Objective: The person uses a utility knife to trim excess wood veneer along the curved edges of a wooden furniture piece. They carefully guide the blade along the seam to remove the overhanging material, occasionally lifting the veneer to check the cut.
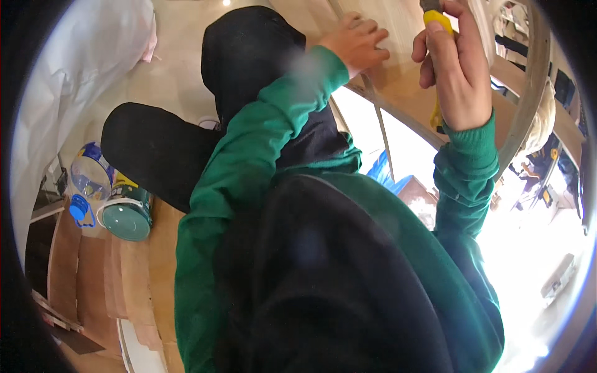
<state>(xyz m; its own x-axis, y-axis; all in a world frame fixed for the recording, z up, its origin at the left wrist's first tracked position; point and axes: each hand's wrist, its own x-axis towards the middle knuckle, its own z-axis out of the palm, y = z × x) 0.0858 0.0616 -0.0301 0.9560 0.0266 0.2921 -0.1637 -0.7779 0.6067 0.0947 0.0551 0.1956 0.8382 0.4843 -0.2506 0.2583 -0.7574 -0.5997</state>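
At the upper middle my left hand (362, 50) rests with its fingers apart on a pale wooden surface (397, 18), beside my black-clad knee (252, 50). To the right, my right hand (457, 78) grips a yellow-handled tool (439, 23), its dark end at the top edge of the view; the rest is partly hidden by the hand. A thin strip (380, 127) runs down from near my left hand over a bright gap. Both arms are in green sleeves.
A clear plastic jug (87, 177) with a blue cap and a green bucket (127, 221) stand at the left by brown boards (93, 280). A white sheet (74, 68) hangs at the far left. At the right are a curved wooden edge (532, 93) and blurred clutter.
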